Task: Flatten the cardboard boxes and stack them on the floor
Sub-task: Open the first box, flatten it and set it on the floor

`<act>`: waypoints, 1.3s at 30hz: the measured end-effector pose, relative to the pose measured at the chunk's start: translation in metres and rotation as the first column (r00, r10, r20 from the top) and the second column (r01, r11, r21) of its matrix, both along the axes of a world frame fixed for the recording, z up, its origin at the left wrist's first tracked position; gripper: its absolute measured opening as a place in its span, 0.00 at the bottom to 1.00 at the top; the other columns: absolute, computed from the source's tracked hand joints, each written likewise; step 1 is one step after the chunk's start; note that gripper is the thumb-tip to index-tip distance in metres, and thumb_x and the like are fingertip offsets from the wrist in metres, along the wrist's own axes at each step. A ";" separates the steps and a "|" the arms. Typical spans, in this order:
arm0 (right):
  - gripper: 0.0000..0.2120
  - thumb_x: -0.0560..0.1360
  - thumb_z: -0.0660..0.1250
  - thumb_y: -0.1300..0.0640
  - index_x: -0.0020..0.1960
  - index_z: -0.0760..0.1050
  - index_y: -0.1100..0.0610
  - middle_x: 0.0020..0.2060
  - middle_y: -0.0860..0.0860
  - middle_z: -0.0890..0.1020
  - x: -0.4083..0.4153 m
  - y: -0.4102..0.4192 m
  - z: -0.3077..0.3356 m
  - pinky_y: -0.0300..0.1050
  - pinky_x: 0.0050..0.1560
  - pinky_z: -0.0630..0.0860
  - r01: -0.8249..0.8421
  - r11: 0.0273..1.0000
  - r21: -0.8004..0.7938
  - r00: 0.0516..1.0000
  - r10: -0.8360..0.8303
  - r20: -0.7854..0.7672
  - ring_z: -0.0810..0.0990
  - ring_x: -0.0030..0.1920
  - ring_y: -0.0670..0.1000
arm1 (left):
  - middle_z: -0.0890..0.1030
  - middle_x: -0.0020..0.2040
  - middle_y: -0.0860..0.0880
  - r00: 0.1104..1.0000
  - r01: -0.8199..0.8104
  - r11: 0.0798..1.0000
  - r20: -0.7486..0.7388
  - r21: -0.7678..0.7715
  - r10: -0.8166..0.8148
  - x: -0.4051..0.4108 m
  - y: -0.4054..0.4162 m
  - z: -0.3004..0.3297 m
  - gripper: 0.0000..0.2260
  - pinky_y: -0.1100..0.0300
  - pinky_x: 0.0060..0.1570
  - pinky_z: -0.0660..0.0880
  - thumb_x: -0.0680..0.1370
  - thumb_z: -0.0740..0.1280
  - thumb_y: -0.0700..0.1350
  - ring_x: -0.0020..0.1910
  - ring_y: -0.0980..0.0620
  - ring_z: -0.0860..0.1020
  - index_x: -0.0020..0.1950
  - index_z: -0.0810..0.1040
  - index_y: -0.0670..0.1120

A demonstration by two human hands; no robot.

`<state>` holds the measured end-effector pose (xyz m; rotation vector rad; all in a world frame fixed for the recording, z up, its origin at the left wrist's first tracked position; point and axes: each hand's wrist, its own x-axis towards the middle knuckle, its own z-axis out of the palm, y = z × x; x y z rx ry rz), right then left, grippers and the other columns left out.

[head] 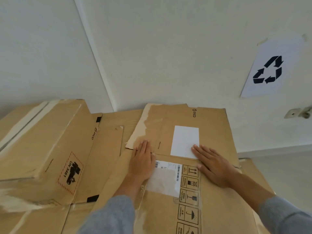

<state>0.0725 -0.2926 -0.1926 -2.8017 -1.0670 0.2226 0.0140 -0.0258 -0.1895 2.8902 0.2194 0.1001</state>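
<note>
Both hands lie flat, palms down and fingers spread, on a flattened PICO carton (194, 166) that rests on top of other flattened cardboard against the white wall. Neither hand has a grip on anything; they are released and simply pressed onto the board.

The left hand (141, 163) sits at the carton's left side, its fingertips reaching a torn flap edge (135, 142) where the brown facing has peeled to a paler layer. Its heel is just beside a shipping label (166, 178) with barcodes, partly covered by clear tape. The right hand (214, 166) is on the other side of that label, its fingertips touching the lower corner of a blank white sticker (184, 141). Between the two wrists runs a printed column of handling symbols (190, 196): arrows, a glass, an umbrella. Grey sleeves (109, 217) cover both forearms.

To the left of the carton stands another PICO box (42, 146), not flattened, its top closed and taped, with a red-bordered UN 3481 mark (70, 173) on its side. What it holds cannot be seen. Beneath and between the two lies a further flat sheet of cardboard (104, 149) with black tape tabs.

On the wall above and right of the carton hangs a paper recycling sign (270, 70), and below it a wall socket (297, 113).
</note>
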 end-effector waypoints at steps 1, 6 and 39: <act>0.38 0.66 0.26 0.32 0.73 0.33 0.45 0.73 0.41 0.38 0.001 0.000 0.000 0.41 0.73 0.35 -0.003 1.000 0.007 1.000 0.003 0.002 0.36 0.74 0.43 | 0.52 0.78 0.46 1.000 -0.007 1.000 -0.020 -0.010 0.007 0.004 0.001 -0.004 0.24 0.52 0.76 0.47 0.81 0.48 0.47 0.77 0.50 0.49 0.76 0.50 0.43; 0.35 0.71 0.36 0.31 0.74 0.39 0.43 0.74 0.39 0.44 0.010 -0.011 0.003 0.43 0.76 0.40 -0.004 0.996 0.084 0.996 0.012 -0.090 0.41 0.75 0.41 | 0.76 0.60 0.46 0.994 -0.085 0.995 0.076 0.053 0.081 -0.009 -0.008 0.005 0.17 0.52 0.61 0.67 0.77 0.54 0.49 0.61 0.46 0.73 0.61 0.72 0.44; 0.24 0.78 0.55 0.43 0.70 0.62 0.52 0.71 0.55 0.65 0.023 -0.033 0.005 0.58 0.67 0.67 0.560 0.775 0.293 0.827 -0.546 -0.135 0.66 0.69 0.59 | 0.71 0.63 0.38 0.761 -0.634 0.762 -0.071 0.131 0.645 -0.031 -0.029 0.012 0.32 0.46 0.53 0.73 0.74 0.56 0.64 0.60 0.39 0.70 0.67 0.64 0.40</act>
